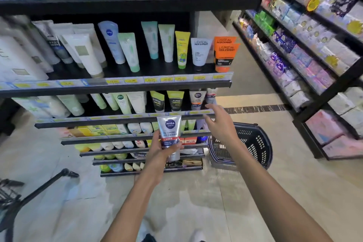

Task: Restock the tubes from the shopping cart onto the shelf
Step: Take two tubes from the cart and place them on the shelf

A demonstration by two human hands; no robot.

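My left hand [159, 148] grips a silver Nivea Men tube [170, 134] upright by its lower half, in front of the lower shelves. My right hand [220, 124] reaches out with straight fingers towards the right end of the shelf [125, 119], its fingertips just below a Nivea Men tube [197, 100] and a smaller tube [211, 95] that stand there. It holds nothing. Several more tubes line this shelf and the one above.
A dark plastic shopping basket [253, 143] sits on the floor right of the shelf unit. A black cart frame [39, 188] shows at the lower left. Another shelving unit [314, 61] with packaged goods lines the aisle's right side. Pale tiled floor lies between.
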